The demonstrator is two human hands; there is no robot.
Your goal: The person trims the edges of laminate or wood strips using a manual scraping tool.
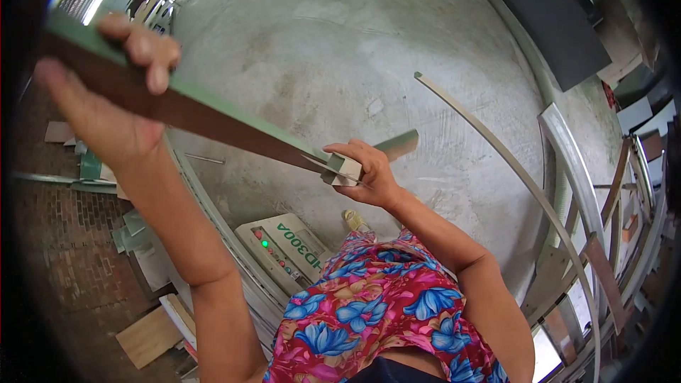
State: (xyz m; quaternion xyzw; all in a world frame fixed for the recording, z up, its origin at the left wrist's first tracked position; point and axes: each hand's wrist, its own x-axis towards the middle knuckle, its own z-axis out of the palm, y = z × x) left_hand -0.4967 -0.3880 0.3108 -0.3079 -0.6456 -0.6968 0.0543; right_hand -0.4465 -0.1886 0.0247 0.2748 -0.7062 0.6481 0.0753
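Note:
My left hand [120, 92] is wrapped round a long bar [227, 124] with a green top edge and a brown side, at upper left in the head view. The bar slopes down toward the middle, where its far end meets my right hand [372, 174]. That hand is closed round a short pale block [344, 169] with squared ends, fingers over its top and thumb below. Behind the right hand a green and brown piece [397, 144] sticks out to the right; its link to the bar is hidden by the fingers.
A cream machine marked HD300A [284, 248], with a lit green button, stands low in front of me. A long thin strip [496, 142] curves down the right side. Metal profiles [567, 163] and dark panels [546, 21] lie at right. Offcuts [149, 337] lie at lower left.

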